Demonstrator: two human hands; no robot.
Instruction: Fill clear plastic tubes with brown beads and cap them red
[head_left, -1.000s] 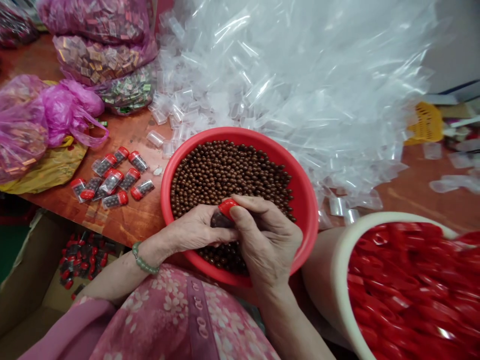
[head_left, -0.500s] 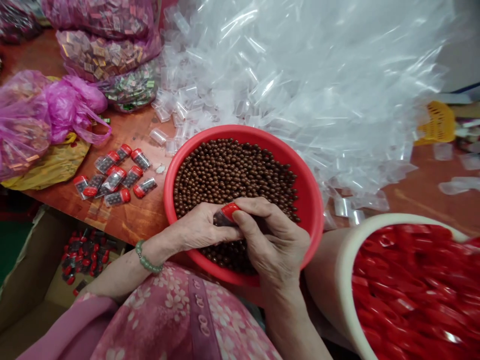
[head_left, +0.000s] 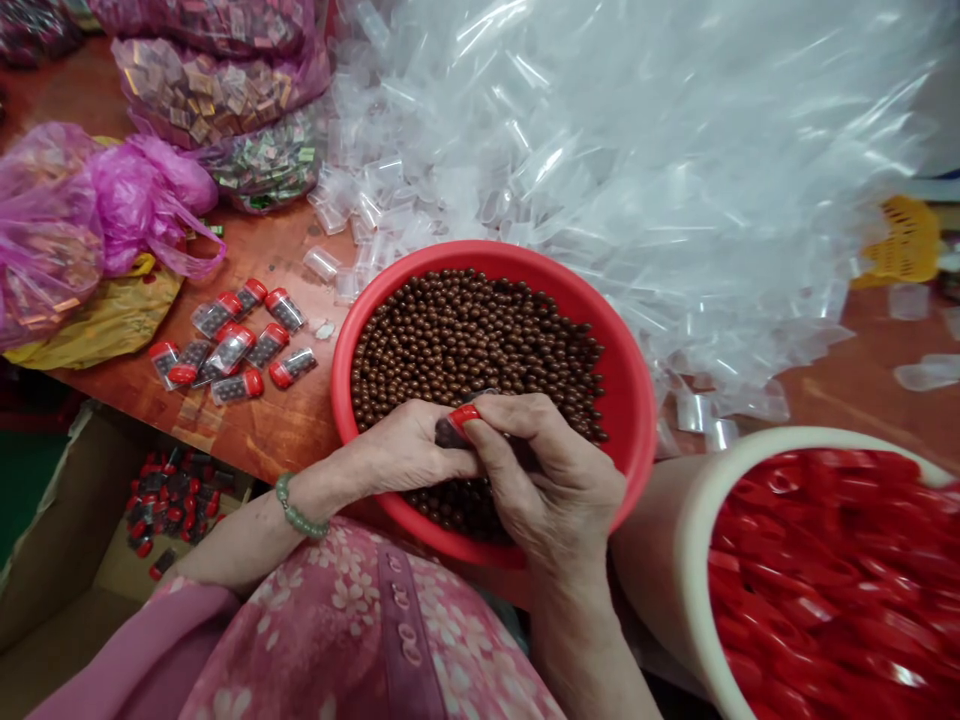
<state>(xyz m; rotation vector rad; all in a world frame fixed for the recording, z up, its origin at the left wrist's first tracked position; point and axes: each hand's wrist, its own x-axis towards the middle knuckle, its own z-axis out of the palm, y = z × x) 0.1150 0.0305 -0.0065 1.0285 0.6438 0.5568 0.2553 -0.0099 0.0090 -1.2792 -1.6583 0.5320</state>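
Note:
My left hand [head_left: 409,447] is closed round a small clear container with a red cap [head_left: 463,414], filled with dark balls. My right hand [head_left: 551,470] pinches the capped end from the other side, its thumb and forefinger on the red cap. Both hands are over the near part of a red basin [head_left: 641,420], which holds a heap of brown balls [head_left: 465,330]. Part of the container is hidden by my fingers.
Filled red-capped containers [head_left: 231,348] lie left of the basin; more are in a cardboard box [head_left: 45,530] below. Clear empty containers [head_left: 637,150] are heaped behind. A cream bucket [head_left: 694,520] of red caps stands right. Pink bags [head_left: 154,190] sit at the left.
The view has shifted slightly. Both hands still hold the container; its red cap appears slightly more covered by my fingers and tilted differently.

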